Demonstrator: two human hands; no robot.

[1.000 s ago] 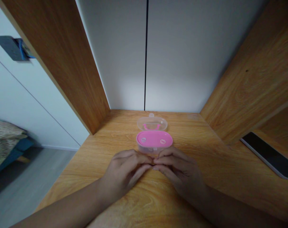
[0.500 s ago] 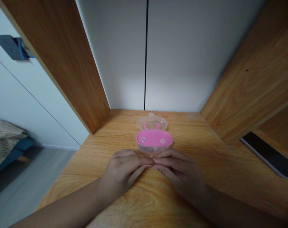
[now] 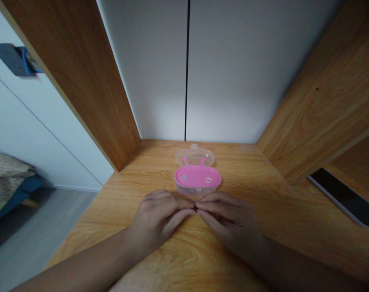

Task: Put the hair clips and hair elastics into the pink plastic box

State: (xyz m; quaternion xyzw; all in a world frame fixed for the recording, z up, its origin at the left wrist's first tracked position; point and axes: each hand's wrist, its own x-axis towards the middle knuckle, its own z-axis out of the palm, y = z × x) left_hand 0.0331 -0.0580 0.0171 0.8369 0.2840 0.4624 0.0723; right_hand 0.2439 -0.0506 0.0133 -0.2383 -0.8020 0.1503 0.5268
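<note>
My left hand [image 3: 160, 215] and my right hand [image 3: 230, 215] meet fingertip to fingertip just above the wooden table. Both are closed in a pinch. A tiny dark spot shows where the fingertips come together, but what they hold, if anything, is too small and covered to name. Right beyond the fingers stands an oval clear plastic box [image 3: 187, 189] with its lid [image 3: 195, 152] tipped back on the far side. Inside the box lies a pink tray [image 3: 196, 174] bearing two small pale rings, one at the left and one at the right. A pink handle [image 3: 194, 163] shows through the lid.
The wooden tabletop [image 3: 117, 211] ends at a pale panel [image 3: 160, 81] behind the box. Wooden side boards [image 3: 312, 101] rise at left and right. A dark-screened phone [image 3: 345, 198] lies at the right. Patterned cloth [image 3: 8, 178] is beyond the table at left.
My fingertips have shifted slightly and press closer together, with the thumbs drawn in a little. The box, its lid and the phone stay where they were.
</note>
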